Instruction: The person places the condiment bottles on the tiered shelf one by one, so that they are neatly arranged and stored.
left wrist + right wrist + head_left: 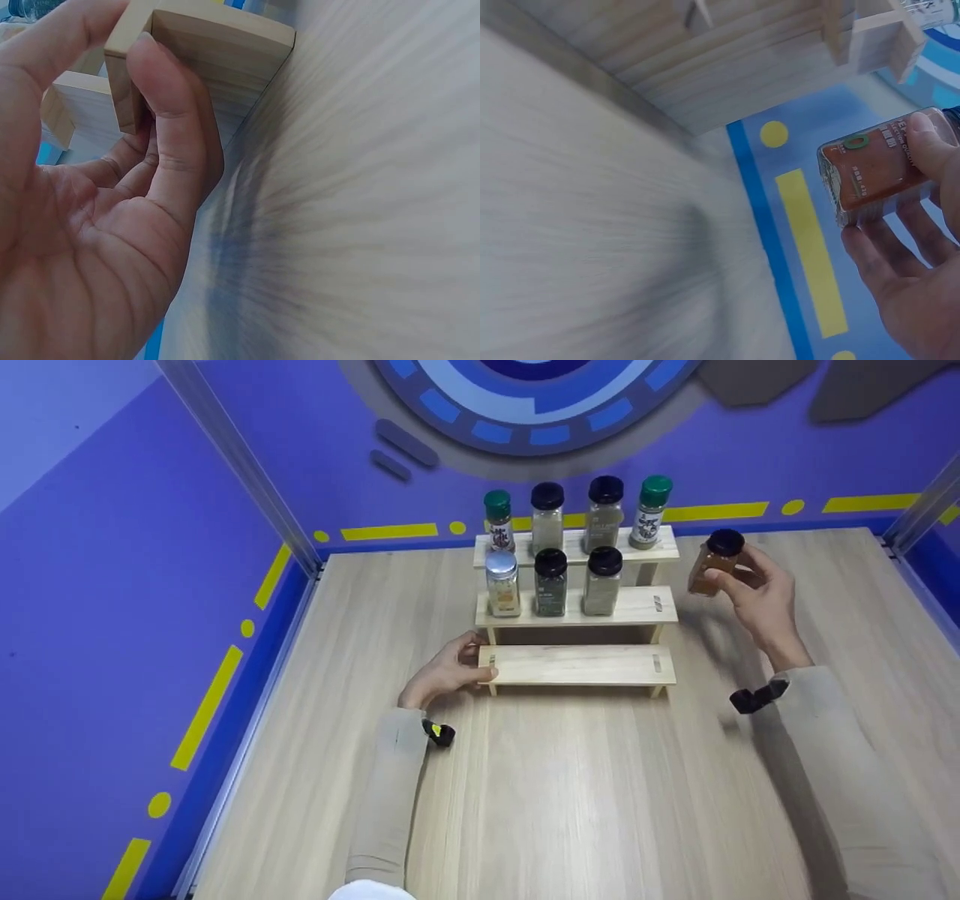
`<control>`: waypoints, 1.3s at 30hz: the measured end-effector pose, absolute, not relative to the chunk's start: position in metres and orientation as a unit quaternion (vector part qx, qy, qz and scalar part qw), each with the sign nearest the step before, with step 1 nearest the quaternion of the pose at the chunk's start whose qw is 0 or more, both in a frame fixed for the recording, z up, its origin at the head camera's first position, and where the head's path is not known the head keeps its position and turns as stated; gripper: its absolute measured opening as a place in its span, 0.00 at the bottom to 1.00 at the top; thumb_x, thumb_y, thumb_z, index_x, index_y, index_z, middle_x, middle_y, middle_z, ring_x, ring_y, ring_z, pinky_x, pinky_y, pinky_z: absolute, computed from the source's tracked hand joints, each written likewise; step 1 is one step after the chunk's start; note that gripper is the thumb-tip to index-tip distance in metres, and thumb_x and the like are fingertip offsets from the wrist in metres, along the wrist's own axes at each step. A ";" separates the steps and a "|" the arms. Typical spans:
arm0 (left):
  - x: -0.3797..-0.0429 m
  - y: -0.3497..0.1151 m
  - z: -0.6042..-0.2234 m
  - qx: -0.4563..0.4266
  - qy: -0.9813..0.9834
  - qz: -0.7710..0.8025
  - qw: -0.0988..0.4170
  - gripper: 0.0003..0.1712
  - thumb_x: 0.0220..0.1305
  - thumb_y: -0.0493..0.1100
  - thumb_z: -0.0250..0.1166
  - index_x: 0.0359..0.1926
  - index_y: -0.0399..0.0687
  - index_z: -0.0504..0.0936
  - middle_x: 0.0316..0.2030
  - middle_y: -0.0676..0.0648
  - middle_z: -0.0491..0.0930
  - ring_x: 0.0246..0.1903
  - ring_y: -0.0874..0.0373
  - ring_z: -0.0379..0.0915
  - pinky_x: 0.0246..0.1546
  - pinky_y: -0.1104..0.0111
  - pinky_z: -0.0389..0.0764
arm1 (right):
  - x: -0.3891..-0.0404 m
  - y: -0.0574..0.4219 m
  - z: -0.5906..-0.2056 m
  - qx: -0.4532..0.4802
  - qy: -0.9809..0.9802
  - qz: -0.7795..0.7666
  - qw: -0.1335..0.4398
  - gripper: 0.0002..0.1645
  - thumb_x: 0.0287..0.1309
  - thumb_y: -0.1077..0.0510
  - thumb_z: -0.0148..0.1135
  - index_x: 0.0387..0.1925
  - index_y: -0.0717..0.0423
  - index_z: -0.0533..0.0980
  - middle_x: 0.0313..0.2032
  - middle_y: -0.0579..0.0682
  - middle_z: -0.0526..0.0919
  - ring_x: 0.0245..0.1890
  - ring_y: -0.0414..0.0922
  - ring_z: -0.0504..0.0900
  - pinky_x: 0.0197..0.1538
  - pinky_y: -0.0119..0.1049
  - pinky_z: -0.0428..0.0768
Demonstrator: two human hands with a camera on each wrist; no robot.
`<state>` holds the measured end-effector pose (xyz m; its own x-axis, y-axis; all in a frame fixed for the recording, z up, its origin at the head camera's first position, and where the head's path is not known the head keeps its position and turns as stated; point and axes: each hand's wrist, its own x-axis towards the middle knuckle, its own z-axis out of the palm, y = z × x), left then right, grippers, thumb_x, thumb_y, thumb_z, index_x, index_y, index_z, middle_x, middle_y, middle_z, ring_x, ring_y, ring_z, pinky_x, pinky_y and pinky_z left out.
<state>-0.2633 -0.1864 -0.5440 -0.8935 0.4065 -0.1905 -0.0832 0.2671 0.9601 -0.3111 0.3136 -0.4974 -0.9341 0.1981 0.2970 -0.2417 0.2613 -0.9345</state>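
Observation:
My right hand point(769, 604) holds a spice jar point(712, 566) with a black lid and reddish-brown powder, in the air to the right of a three-step wooden rack point(577, 666). The right wrist view shows the jar point(874, 161) lying nearly sideways in that frame, pinched between thumb and fingers. At the rack's lowest step, my left hand point(446, 667) grips the left end. Seen from the left wrist, its fingers point(176, 142) curl round the wooden end piece.
A silver-capped jar point(502, 585) and two black-lidded jars point(551, 585) occupy the middle step. On the top step stand two green-capped jars point(649, 514) and two black-lidded ones point(604, 514). Blue panels point(247, 502) wall the wood-grain table point(555, 795) at back and sides.

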 end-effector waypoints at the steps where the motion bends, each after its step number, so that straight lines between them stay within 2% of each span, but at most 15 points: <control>1: -0.263 -0.187 -0.544 0.103 0.770 0.595 0.207 0.38 0.63 0.37 0.76 0.71 0.39 0.69 0.63 0.31 0.78 0.44 0.49 0.86 0.42 0.60 0.92 | -0.309 0.313 -0.495 0.013 -0.769 0.611 0.188 0.31 0.65 0.60 0.76 0.68 0.49 0.81 0.51 0.36 0.85 0.51 0.34 0.85 0.52 0.20 0.83; 9: -0.262 -0.188 -0.543 0.074 0.780 0.584 0.214 0.52 0.63 0.40 0.79 0.80 0.40 0.60 0.72 0.30 0.69 0.47 0.45 0.86 0.46 0.59 0.92 | -0.294 0.308 -0.474 0.019 -0.755 0.618 0.219 0.29 0.64 0.62 0.76 0.66 0.50 0.82 0.52 0.39 0.87 0.51 0.38 0.85 0.53 0.22 0.83; 16: -0.261 -0.187 -0.542 0.070 0.776 0.587 0.220 0.55 0.63 0.39 0.78 0.83 0.39 0.55 0.72 0.29 0.69 0.51 0.43 0.86 0.48 0.59 0.92 | -0.283 0.303 -0.462 0.039 -0.762 0.605 0.227 0.28 0.66 0.61 0.74 0.67 0.49 0.82 0.53 0.40 0.87 0.53 0.39 0.85 0.54 0.23 0.83; 18: -0.262 -0.187 -0.542 0.075 0.775 0.589 0.218 0.54 0.64 0.38 0.78 0.82 0.39 0.56 0.72 0.29 0.70 0.50 0.44 0.86 0.48 0.59 0.92 | -0.280 0.301 -0.458 0.046 -0.764 0.601 0.231 0.28 0.66 0.61 0.74 0.67 0.49 0.82 0.53 0.41 0.87 0.53 0.39 0.85 0.55 0.23 0.83; 23: -0.263 -0.187 -0.543 0.088 0.777 0.587 0.210 0.45 0.63 0.38 0.78 0.76 0.40 0.66 0.67 0.31 0.75 0.48 0.45 0.86 0.45 0.59 0.92 | -0.273 0.291 -0.450 0.067 -0.761 0.599 0.240 0.29 0.66 0.63 0.74 0.68 0.50 0.81 0.53 0.42 0.87 0.54 0.39 0.86 0.55 0.25 0.83; 29: -0.262 -0.187 -0.544 0.090 0.785 0.577 0.205 0.46 0.63 0.40 0.78 0.76 0.38 0.65 0.67 0.30 0.74 0.46 0.47 0.86 0.44 0.61 0.92 | -0.271 0.281 -0.445 0.090 -0.749 0.611 0.239 0.31 0.66 0.65 0.73 0.69 0.51 0.80 0.53 0.43 0.87 0.53 0.40 0.86 0.54 0.25 0.83; 35: -0.263 -0.186 -0.545 0.107 0.775 0.588 0.205 0.35 0.65 0.37 0.76 0.68 0.37 0.69 0.61 0.31 0.79 0.42 0.50 0.86 0.38 0.62 0.92 | -0.271 0.272 -0.446 0.110 -0.734 0.632 0.224 0.32 0.65 0.68 0.73 0.70 0.53 0.79 0.52 0.44 0.87 0.53 0.41 0.86 0.55 0.24 0.83; 39: -0.263 -0.185 -0.544 0.103 0.770 0.594 0.207 0.36 0.64 0.36 0.76 0.69 0.40 0.70 0.61 0.33 0.79 0.42 0.50 0.86 0.38 0.62 0.92 | -0.273 0.265 -0.448 0.128 -0.726 0.640 0.218 0.32 0.65 0.68 0.73 0.69 0.53 0.79 0.53 0.44 0.88 0.52 0.41 0.86 0.55 0.24 0.84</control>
<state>-0.2631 -0.1855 -0.5436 -0.8931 0.4049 -0.1958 -0.0867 0.2722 0.9583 -0.2733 0.2651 -0.4478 -0.8724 0.0933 0.4799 -0.4643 0.1492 -0.8730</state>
